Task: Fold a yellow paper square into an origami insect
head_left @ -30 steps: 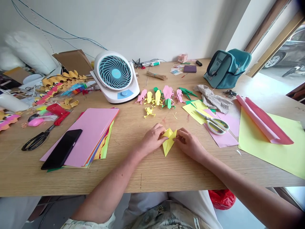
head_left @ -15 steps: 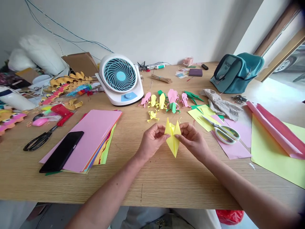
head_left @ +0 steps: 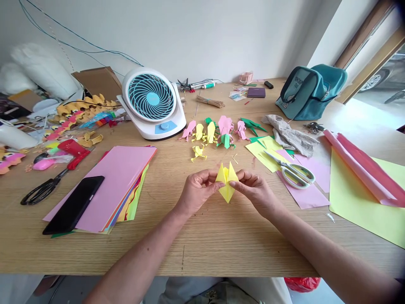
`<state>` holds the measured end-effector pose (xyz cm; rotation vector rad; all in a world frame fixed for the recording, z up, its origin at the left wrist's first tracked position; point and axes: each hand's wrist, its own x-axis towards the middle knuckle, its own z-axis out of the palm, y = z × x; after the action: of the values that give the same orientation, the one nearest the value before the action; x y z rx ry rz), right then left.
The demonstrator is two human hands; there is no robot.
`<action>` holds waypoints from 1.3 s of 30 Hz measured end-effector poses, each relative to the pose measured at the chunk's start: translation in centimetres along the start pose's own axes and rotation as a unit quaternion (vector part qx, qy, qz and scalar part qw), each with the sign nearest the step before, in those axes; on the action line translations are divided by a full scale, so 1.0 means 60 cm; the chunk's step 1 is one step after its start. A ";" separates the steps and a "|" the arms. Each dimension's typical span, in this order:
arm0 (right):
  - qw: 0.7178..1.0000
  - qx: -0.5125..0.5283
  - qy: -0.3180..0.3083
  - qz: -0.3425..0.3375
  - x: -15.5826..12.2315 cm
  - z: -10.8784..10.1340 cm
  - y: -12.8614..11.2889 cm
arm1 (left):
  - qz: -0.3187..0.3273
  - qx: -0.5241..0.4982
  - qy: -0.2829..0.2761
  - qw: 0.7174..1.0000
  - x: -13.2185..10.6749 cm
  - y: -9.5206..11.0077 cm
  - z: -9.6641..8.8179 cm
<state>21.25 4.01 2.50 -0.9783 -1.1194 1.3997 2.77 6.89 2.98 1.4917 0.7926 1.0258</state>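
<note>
Between my two hands is a piece of folded yellow paper (head_left: 227, 192), with two points standing up and one point facing down toward me. My left hand (head_left: 200, 190) pinches its left side between thumb and fingers. On the opposite side, my right hand (head_left: 255, 189) grips it the same way, thumb near the middle. Just beyond lie a small yellow origami frog (head_left: 198, 153) and a thin yellow paper strip (head_left: 234, 158). Further back sit several pink, yellow and green origami figures (head_left: 225, 126).
At left, a black phone (head_left: 74, 204) lies on stacked coloured paper (head_left: 122, 181) near black-handled scissors (head_left: 42, 190). A white fan (head_left: 153, 101) stands behind. To the right are scissors (head_left: 295, 174) on paper pieces, a grey cloth (head_left: 292, 135), rolled pink paper (head_left: 363, 169) and a teal bag (head_left: 311, 93).
The folded yellow paper has tilted, so its lower point looks shorter. Both hands keep hold of it. The whole view has shifted slightly, with the table things now further left.
</note>
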 end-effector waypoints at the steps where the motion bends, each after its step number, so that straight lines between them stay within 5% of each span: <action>1: 1.000 -0.005 -0.002 -0.002 -0.001 0.001 0.000 | -0.003 -0.012 -0.010 1.000 0.001 0.000 0.001; 27: 0.995 -0.071 -0.059 0.027 -0.010 0.012 0.007 | -0.028 0.039 0.043 0.998 -0.003 -0.011 0.006; 39: 0.982 -0.148 -0.099 0.058 -0.009 0.017 0.026 | -0.076 -0.043 0.038 0.995 -0.007 -0.005 0.024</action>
<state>19.96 3.32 1.21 -1.1489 -1.4696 1.4748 3.96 5.98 2.55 1.3042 0.8914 0.9948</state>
